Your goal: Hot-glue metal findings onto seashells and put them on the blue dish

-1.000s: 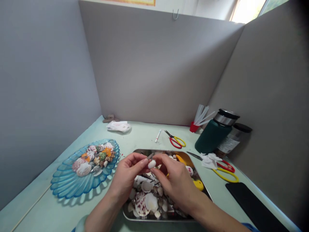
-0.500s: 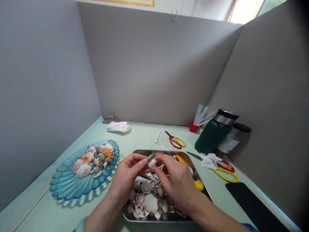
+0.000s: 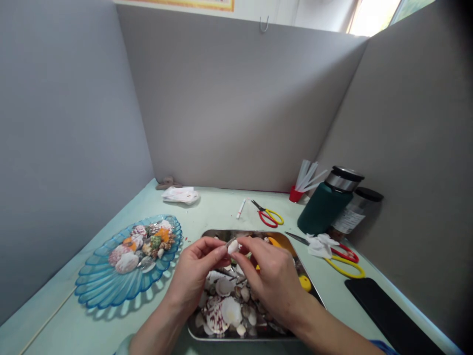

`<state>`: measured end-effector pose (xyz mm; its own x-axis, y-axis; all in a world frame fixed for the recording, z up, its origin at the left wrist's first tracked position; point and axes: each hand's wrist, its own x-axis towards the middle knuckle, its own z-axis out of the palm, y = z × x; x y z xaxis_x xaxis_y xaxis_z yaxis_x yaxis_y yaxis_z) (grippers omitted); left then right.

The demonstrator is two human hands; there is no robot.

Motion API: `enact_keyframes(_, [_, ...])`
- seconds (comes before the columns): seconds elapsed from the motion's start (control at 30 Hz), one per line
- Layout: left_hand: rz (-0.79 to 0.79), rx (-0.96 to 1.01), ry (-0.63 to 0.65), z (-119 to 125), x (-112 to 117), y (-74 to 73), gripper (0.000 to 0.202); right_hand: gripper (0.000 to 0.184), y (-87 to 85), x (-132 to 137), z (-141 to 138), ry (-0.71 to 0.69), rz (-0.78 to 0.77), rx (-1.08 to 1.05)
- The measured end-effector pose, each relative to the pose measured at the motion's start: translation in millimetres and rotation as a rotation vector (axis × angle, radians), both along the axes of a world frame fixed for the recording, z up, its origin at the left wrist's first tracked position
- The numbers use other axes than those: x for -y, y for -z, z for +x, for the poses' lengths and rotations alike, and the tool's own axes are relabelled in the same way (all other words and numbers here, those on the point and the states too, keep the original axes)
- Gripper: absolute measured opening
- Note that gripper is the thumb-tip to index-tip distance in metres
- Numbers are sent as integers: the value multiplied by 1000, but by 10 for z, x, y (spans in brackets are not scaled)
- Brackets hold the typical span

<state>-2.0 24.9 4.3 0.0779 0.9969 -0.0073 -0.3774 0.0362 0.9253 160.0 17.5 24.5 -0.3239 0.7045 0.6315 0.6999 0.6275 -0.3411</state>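
Above the metal tray (image 3: 254, 338), both hands meet at their fingertips. My right hand (image 3: 271, 273) pinches a small white shell (image 3: 233, 247) between thumb and fingers. The thumb and forefinger of my left hand (image 3: 197, 268) are closed on a small greyish piece (image 3: 229, 241) that looks like a shell and touches or overlaps the white one. Below them the tray holds many loose shells, among them a purple-speckled scallop shell (image 3: 216, 318) and a pale flat shell (image 3: 231, 311). My right hand covers part of the tray.
A blue scalloped dish (image 3: 111, 286) with colourful shells stands at the left. Behind the tray lie a marker (image 3: 241, 208) and scissors (image 3: 269, 217). At the right are larger scissors (image 3: 345, 266), crumpled tissue (image 3: 320, 245), a green bottle (image 3: 325, 207) and a black phone-like slab (image 3: 388, 315).
The white shell and the greyish piece, apart at their ends before, are now closer together, with the white shell turned more upright. Both hands stay in nearly the same place.
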Motion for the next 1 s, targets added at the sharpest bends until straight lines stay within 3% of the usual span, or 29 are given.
enact_keyframes(0.37, [31, -111, -45, -1, -8, -7, 13, 16, 0, 2, 5, 39, 87, 58])
enact_keyframes(0.73, [91, -201, -98, 29, 10, -79, 8, 18, 11, -5, 8, 68, 72, 117])
enact_keyframes(1.0, [91, -225, -78, 41, 40, -74, 9, 21, -37, -32, 47, 47, -104, -62])
